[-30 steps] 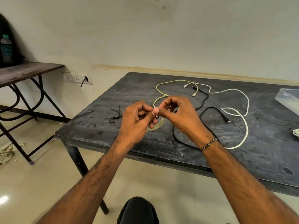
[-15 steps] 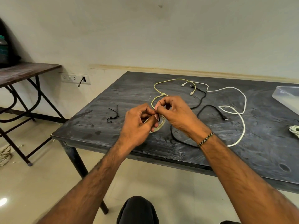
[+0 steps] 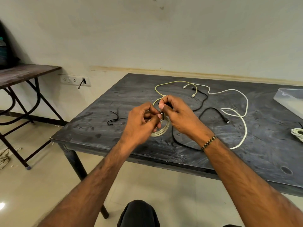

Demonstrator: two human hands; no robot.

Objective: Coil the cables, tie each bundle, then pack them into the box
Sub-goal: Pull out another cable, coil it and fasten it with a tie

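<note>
I use the small coil of pale yellow-green cable [image 3: 161, 129] as my landmark; it hangs just above the near part of the scuffed black desk [image 3: 101, 133], its loops roughly flat and facing up at me, lifted, I judge, so a tie can pass under the strands. My left hand [image 3: 141, 123] sits on the coil's left side, fingers [image 3: 158, 116] curled and pinching a thin black tie [image 3: 162, 116] against the loops. My right hand [image 3: 178, 117] closes in from the coil's right, thumb and forefinger pinching the same tie at the top, likely to cinch it.

Right of the coil a loose black cable [image 3: 180, 141] curves along the desk. Left of it lie spare black ties [image 3: 114, 119]. Beyond it, the uncoiled tail of the yellow-green cable runs away from me toward the wall, its long axis near-to-far. Further right a white cable [image 3: 244, 126] sprawls, uncoiled. At the far right sits the clear plastic box [image 3: 290, 102], with an already coiled pale bundle [image 3: 297, 133] nearer me than it.
</note>
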